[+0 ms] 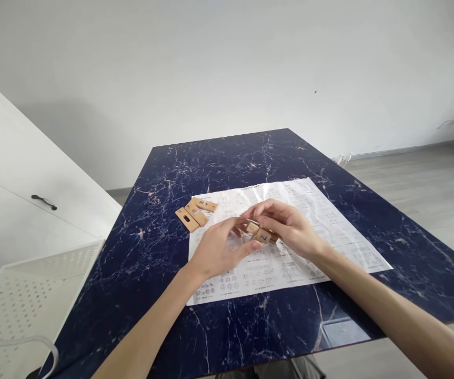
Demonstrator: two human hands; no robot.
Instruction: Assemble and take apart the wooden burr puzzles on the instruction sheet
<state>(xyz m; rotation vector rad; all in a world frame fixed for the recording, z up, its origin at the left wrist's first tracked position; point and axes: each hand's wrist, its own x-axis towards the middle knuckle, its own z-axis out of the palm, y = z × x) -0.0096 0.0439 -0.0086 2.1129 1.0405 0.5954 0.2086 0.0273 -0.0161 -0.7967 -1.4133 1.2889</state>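
Note:
Several light wooden puzzle pieces, one marked with a dark numeral, are gathered between my two hands above the printed sheet. My left hand curls round them from the left, its thumb along the near side. From the right, my right hand closes its fingers and thumb on their top and far side. The fingers cover part of the wood, so how the pieces fit together is hidden. More flat wooden pieces with numerals and cut-outs lie in a loose pile beyond my left hand, at the sheet's left edge.
The creased white sheet with small printed diagrams lies on a dark blue marble-patterned table. A pale rectangular object is at the near right edge. To the left stand a white cabinet and a perforated white surface with a cable.

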